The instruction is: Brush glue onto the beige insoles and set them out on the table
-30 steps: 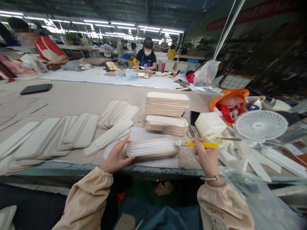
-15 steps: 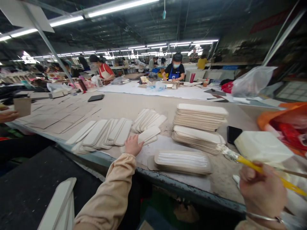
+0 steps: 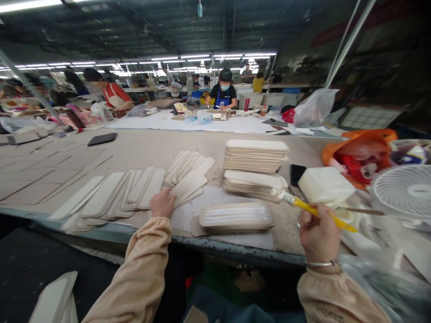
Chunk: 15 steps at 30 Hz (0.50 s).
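My right hand is closed around the yellow handle of a paintbrush. Its whitish bristles point left, beside the lower of two stacks of cream strips. With its fingers bent at the near end of a loose cream strip with rounded corners, my left hand grips that end; the thumb is partly hidden. More strips lie fanned out to the left of this hand, and another fan lies behind it. Between my hands, a front stack carries white streaks on its top strip.
A white block-shaped container and a black phone are right of the stacks. Farther right are a white round fan and an orange bag. Flat grey-brown sheets cover the table's left. A co-worker sits opposite.
The view has turned right, bringing the white fan into sight. My left hand's fingers have drawn in at the strip's end. My right hand still holds the paintbrush.
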Available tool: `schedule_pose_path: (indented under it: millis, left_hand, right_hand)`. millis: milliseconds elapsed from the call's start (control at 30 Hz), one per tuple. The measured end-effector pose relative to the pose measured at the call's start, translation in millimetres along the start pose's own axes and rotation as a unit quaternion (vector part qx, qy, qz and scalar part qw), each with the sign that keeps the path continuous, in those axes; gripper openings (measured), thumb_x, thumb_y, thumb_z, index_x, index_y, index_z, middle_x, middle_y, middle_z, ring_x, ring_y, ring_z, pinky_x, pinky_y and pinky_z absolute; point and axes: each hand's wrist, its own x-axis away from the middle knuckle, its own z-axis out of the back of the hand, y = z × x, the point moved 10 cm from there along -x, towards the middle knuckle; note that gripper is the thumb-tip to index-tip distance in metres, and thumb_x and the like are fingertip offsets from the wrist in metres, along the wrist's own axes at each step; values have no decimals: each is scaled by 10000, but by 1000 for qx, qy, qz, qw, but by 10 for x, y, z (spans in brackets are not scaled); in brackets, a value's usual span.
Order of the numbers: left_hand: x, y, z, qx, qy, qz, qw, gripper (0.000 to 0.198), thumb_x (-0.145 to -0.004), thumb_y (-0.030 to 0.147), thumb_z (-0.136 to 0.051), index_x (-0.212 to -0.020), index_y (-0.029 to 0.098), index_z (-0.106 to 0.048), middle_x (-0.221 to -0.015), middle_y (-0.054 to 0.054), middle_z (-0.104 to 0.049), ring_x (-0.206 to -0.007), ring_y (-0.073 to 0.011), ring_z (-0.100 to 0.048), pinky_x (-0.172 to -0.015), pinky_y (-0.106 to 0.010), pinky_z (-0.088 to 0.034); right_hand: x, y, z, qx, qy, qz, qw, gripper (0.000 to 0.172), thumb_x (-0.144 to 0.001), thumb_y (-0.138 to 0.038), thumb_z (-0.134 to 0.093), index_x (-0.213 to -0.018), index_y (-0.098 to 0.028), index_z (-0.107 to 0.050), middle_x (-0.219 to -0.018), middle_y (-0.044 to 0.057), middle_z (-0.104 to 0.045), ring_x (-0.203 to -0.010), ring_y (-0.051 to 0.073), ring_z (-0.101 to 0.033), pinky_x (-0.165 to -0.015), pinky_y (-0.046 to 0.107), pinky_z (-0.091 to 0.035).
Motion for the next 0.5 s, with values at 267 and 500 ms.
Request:
schedule_pose_path:
  millis: [267, 500]
  left_hand:
    - [365, 388, 169, 516, -52, 15, 855, 423, -587, 483, -811, -865, 175, -726, -828, -40, -741, -689, -166, -646, -614, -267, -516]
    - [744, 1273, 43, 444, -230, -106, 860, 311, -684, 456, -762, -774, 160, -747, -772, -49, -732, -694, -171, -629, -619, -269, -497]
  right_hand:
    - [243, -169, -134, 53, -11, 60, 997, 281, -844, -450, -646, -974, -210, -581, -907, 54, -674, -792, 190, -655, -660, 324, -533]
    - [543, -17, -620, -24, -188, 13, 982, 411, -786, -450, -712, -1078, -266, -490, -1053, 51, -624, -1070, 247, -625, -931, 479, -515]
